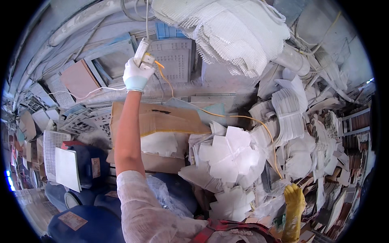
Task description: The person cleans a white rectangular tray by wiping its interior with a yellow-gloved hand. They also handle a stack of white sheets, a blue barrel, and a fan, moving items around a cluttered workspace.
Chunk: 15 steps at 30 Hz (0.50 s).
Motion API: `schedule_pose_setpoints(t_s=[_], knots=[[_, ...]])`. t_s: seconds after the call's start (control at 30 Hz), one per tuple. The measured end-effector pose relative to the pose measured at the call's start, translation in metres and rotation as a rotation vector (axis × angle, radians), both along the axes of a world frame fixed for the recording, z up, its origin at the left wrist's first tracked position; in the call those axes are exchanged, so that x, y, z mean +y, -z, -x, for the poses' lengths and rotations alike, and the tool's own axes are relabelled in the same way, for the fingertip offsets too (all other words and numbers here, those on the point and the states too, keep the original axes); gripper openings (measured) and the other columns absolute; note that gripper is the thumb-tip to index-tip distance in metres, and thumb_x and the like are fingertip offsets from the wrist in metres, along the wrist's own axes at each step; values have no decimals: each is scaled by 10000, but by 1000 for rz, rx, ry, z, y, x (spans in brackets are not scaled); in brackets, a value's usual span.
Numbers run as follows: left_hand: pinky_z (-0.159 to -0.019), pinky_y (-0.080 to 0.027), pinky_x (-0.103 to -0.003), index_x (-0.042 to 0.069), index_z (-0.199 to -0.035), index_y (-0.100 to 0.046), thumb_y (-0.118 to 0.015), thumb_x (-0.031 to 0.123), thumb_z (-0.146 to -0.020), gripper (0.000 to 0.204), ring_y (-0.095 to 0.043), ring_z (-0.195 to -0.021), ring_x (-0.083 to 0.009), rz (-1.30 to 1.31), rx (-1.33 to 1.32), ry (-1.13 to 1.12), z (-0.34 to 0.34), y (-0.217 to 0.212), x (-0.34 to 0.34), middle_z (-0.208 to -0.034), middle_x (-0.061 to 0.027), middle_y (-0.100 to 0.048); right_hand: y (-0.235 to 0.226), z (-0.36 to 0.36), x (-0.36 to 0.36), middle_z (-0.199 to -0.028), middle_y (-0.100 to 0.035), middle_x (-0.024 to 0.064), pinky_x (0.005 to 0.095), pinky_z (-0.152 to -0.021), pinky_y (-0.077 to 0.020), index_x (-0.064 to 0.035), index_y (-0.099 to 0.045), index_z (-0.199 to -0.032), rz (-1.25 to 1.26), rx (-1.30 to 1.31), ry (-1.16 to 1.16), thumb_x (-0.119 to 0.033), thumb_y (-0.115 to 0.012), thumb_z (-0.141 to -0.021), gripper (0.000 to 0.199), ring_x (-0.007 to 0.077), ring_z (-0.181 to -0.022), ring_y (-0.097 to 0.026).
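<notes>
Gripping the socket (142,49) up high with the white-gloved left hand (138,75), fingers closed round its lower end; at the far end of a nearly straight left arm (130,137); just beneath a hanging white cord (147,18); tilted a little along its long axis, upper end leaning rightward, lower end leftward into the grip; met on its right side by a plug (149,59), close above the fingers; trailing an orange cord (239,116) from there, down past the carton (174,118), then rightward behind the white sheets (231,156) and down toward the yellow-gloved right hand (294,198); far nearer to the left hand, therefore, and well apart from the right; up and leftward as measured from the right hand, with the sheets lying roughly between; pointing upward with the right fingers, down near the lower edge, with nothing visibly held; cannot tell from this angle how far open or curled.
</notes>
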<state>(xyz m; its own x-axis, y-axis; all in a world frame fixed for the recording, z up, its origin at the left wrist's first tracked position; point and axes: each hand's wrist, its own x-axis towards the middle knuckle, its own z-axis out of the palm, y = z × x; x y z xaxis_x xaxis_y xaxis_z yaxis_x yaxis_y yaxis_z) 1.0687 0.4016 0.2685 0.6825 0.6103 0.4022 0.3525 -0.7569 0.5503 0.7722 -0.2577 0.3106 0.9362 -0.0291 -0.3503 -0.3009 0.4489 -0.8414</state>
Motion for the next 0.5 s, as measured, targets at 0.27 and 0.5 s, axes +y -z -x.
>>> schedule_pose_setpoints(t_s=[0.27,0.5], knots=[[-820,-460,-420,7,-1125,-511,-712,392,-527,739,-542,-975,-360,-212,32,-197,-5,-1,1,-999,-187,-584,4,12,-12,-1271,-364,296,404,-1026,-332,116,-271,-1279,-9,-76,-61,-274,-297,-952,509,377,-1198,-391],[-804,-468,-412,13,-1098,-527,-719,381,-528,706,-572,-916,-356,-68,-33,-86,-10,6,-2,-999,-177,-588,-13,11,19,-1140,-498,312,410,-943,-415,145,-395,-1195,54,48,233,-258,-428,-933,482,382,-1060,-524]])
